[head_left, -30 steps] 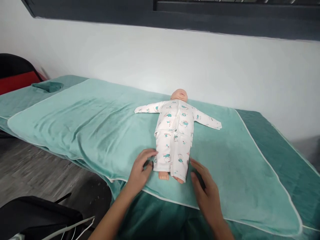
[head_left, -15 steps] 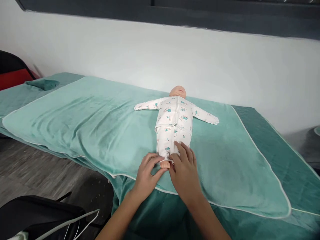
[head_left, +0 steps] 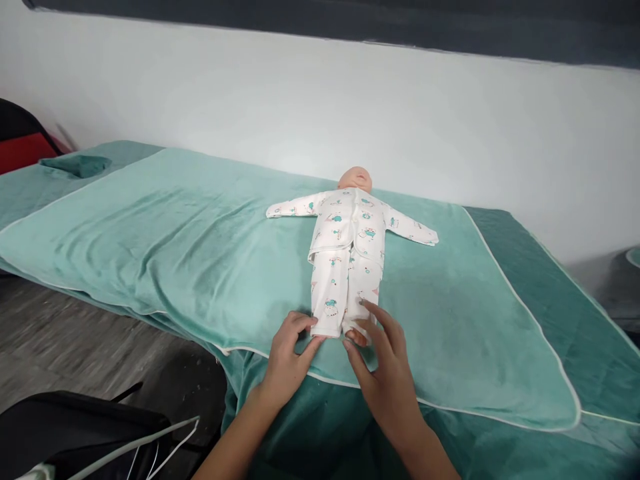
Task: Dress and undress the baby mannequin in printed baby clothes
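A baby doll (head_left: 356, 180) in a white printed top and trousers (head_left: 345, 267) lies on its back on a light teal towel (head_left: 200, 240), arms spread. My left hand (head_left: 287, 357) pinches the cuff of the trouser leg on the left, which covers that foot. My right hand (head_left: 385, 363) is at the other cuff, fingers lying over the trouser leg and thumb below it. One bare foot (head_left: 356, 337) shows between that thumb and forefinger.
The towel covers a long bed with a darker teal sheet (head_left: 550, 280), set against a white wall. A small folded teal cloth (head_left: 75, 165) lies at the far left. A black chair with white cables (head_left: 100, 433) stands at lower left above a grey floor.
The trouser legs now sit lower, and the foot on the left is covered. My right hand moved from the left leg to the right cuff. My left hand stayed at its cuff.
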A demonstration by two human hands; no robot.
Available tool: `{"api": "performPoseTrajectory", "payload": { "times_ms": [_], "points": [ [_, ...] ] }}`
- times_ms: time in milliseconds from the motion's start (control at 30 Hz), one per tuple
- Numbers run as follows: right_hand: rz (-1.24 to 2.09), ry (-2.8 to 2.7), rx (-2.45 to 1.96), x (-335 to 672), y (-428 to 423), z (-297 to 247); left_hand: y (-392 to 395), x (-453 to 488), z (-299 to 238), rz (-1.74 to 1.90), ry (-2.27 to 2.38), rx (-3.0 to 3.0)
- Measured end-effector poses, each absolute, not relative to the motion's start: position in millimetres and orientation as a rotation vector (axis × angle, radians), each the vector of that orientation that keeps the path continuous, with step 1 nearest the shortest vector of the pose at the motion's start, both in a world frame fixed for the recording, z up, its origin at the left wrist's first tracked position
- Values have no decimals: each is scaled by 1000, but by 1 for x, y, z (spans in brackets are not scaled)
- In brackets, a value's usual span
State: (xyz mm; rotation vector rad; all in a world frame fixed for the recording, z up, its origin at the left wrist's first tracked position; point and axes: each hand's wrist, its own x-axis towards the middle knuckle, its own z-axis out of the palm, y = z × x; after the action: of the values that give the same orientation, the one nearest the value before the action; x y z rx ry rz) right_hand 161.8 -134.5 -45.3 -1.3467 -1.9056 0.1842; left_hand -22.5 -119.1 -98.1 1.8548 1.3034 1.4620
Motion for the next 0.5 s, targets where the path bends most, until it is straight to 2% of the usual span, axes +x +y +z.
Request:
{"api": "performPoseTrajectory", "payload": {
  "times_ms": [200, 500],
  "points": [
    [295, -1707, -1465, 182, -141, -62, -130, -13, -84, 1450, 1429, 2057],
    [426, -1767, -1404, 182, -132, -65, -111, 7, -60, 1186, 1454, 2396]
  ]
}}
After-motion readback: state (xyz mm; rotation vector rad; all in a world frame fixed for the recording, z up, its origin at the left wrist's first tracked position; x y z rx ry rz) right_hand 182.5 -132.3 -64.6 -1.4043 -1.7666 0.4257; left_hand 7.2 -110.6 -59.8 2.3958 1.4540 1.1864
